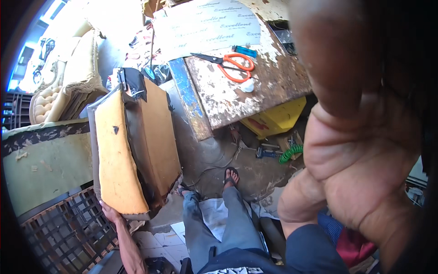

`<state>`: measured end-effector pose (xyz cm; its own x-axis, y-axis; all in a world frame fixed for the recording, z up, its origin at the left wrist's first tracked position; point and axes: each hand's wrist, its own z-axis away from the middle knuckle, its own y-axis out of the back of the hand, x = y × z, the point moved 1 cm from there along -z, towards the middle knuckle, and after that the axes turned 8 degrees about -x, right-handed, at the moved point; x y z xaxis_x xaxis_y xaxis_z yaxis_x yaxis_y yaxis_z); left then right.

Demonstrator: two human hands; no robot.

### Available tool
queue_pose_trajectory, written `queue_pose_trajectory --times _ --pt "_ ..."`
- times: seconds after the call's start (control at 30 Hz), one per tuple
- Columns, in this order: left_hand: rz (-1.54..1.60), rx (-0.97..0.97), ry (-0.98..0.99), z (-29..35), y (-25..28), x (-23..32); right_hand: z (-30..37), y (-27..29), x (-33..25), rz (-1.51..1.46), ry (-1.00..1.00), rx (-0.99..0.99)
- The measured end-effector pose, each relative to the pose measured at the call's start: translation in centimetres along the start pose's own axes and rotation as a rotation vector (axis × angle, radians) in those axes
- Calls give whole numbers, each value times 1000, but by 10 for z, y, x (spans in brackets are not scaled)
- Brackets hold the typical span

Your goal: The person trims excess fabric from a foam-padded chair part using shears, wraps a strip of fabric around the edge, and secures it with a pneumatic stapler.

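At the lower left, my left hand (110,212) grips the bottom corner of a foam-padded furniture piece (113,155), which stands on end. Yellow-orange foam with a small dark tear covers its front. A tan panel (159,141) forms its right side, and dark fabric hangs at its top. My right hand (360,141) is raised very close to the camera and fills much of the right side. Its palm creases show, but the fingers are blurred, dark and partly out of the picture. Whether it holds anything cannot be seen.
A worn wooden table (219,107) bears orange-handled scissors (239,67), a blue lighter (244,51) and a printed sheet (205,29). Beneath are a yellow container (278,118) and a green coiled hose (291,154). A tufted sofa part (48,102) and webbed frame (68,228) stand left.
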<state>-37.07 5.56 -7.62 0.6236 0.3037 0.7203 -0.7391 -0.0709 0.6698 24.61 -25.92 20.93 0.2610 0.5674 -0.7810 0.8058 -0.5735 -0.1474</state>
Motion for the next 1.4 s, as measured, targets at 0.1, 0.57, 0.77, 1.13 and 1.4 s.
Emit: queue_pose_trajectory --times 0.1,0.57,0.77,1.13,1.4 --pt "-60 93 -33 4 9 6 -4 -2 19 -34 -24 -37" --pt "133 15 123 27 25 31 488 -12 354 304 -1713 -847" --pt "347 -68 55 21 25 32 598 -13 482 715 -1765 -1282" --pt "360 -128 10 29 -1 44 690 32 551 852 -1420 -1408" --pt "273 -40 38 27 16 35 557 -44 335 131 -1179 -1075"
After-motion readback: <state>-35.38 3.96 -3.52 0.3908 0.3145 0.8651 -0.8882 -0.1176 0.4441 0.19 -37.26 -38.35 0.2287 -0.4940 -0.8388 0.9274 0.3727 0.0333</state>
